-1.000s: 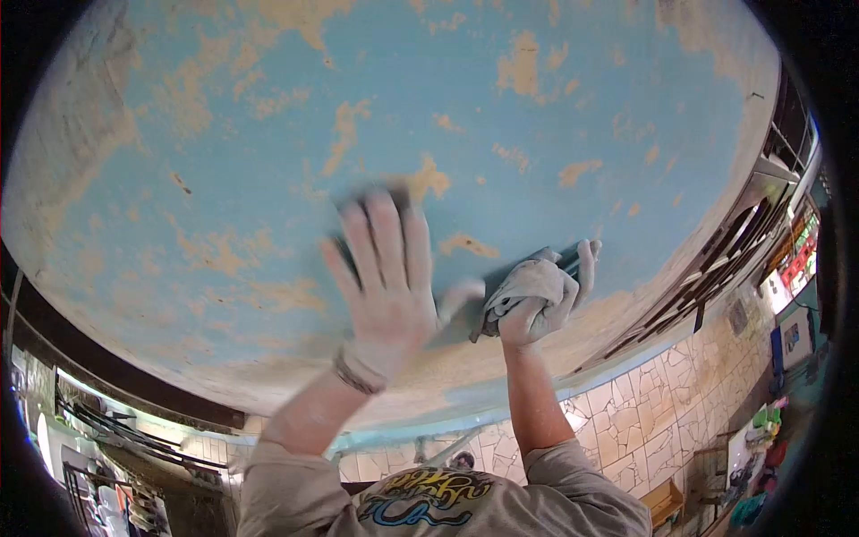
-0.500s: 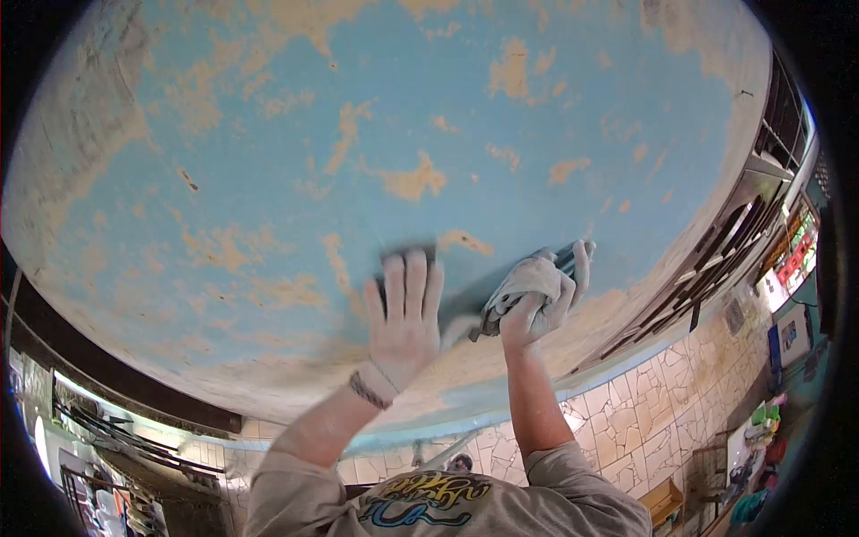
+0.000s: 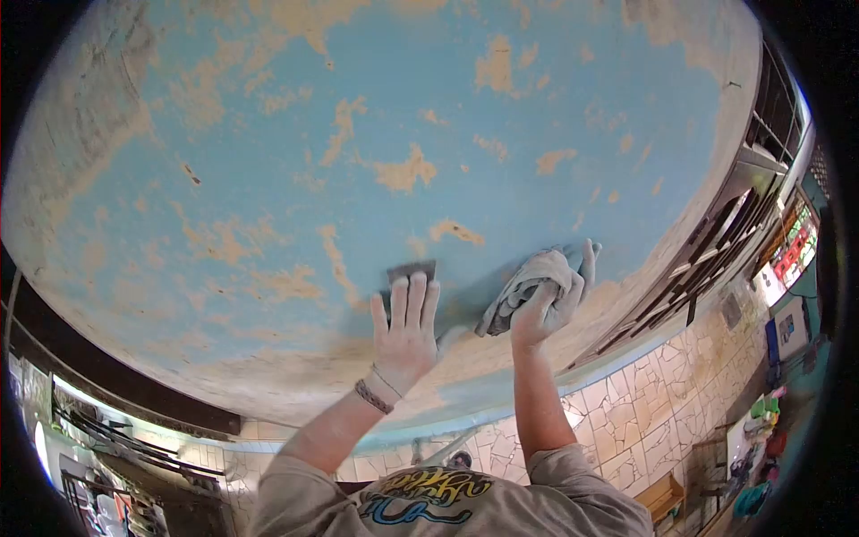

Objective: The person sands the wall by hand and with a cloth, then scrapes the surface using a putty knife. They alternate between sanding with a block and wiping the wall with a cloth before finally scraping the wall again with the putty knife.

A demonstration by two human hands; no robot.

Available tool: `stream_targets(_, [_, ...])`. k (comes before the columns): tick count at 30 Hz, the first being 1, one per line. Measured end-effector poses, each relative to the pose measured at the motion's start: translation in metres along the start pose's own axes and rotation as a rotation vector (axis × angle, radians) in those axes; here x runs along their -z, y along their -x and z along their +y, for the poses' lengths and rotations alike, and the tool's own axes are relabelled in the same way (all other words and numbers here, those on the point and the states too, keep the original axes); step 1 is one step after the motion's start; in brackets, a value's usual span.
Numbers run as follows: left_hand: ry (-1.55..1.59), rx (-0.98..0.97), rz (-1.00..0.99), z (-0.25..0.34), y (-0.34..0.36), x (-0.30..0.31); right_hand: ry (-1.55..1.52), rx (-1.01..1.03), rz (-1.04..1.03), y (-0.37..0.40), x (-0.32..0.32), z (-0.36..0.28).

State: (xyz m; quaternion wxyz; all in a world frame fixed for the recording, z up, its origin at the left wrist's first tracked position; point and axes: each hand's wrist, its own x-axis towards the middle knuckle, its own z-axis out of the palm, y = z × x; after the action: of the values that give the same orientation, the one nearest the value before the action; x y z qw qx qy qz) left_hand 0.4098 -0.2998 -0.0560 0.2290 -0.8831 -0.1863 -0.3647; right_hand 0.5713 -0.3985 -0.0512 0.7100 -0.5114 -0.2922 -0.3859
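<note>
I am looking up at a blue painted ceiling (image 3: 268, 134) with many tan patches where the paint is gone. My left hand (image 3: 404, 333) lies flat against it, fingers together, pressing a dark sanding pad (image 3: 412, 270) to the surface; only the pad's top edge shows past my fingertips. My right hand (image 3: 548, 313) is a little to the right, closed around a bunched grey cloth (image 3: 526, 286) that also touches the ceiling. A corded bracelet is on my left wrist.
A dark metal window grille (image 3: 707, 259) runs along the ceiling's right edge. Below it is a wall of irregular stone tiles (image 3: 644, 412) and a wooden box (image 3: 667, 501). A dark beam (image 3: 116, 385) borders the ceiling at lower left.
My left hand has slid the pad across the ceiling toward me, from beside the large tan patch to a spot below it. The right hand with the cloth has barely moved.
</note>
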Motion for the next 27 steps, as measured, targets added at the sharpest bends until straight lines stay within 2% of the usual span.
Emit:
stream_targets(3, [0.011,0.041,0.100,-0.004,-0.024,0.004,0.026,0.002,0.008,-0.001,0.000,0.000])
stream_targets(5, [-0.046,0.130,0.163,-0.022,-0.103,0.067,0.029,0.041,0.004,-0.010,-0.004,0.003])
stream_targets(7, [-0.183,0.086,0.360,-0.044,-0.161,0.100,0.029,0.061,0.000,-0.013,-0.003,0.002])
stream_targets(10, [-0.064,0.080,0.248,-0.031,-0.129,0.080,0.020,-0.001,0.038,-0.013,-0.005,-0.010])
stream_targets(12, [0.046,0.093,0.132,-0.005,-0.055,0.025,0.007,-0.009,0.027,-0.006,-0.003,-0.003])
stream_targets(14, [0.017,0.052,-0.066,0.009,0.027,-0.021,0.025,-0.002,0.010,-0.001,0.002,0.003])
stream_targets(16, [0.013,0.055,0.087,0.000,-0.005,-0.009,0.076,0.026,-0.005,-0.001,0.004,0.008])
stream_targets(18, [0.095,0.109,0.209,-0.011,-0.072,0.043,0.018,0.024,0.010,-0.006,-0.003,0.013])
stream_targets(20, [0.120,0.031,0.472,-0.037,-0.143,0.084,0.002,0.026,0.025,-0.007,-0.007,0.012])
stream_targets(23, [-0.006,-0.083,0.700,-0.047,-0.176,0.074,0.021,0.049,0.040,-0.006,-0.007,0.014])
stream_targets(24, [0.012,-0.086,0.616,-0.046,-0.161,0.069,0.018,0.051,0.042,-0.001,-0.007,0.022])
stream_targets(27, [0.113,0.097,0.363,-0.007,-0.070,0.033,-0.035,0.011,0.068,0.004,-0.011,0.021])
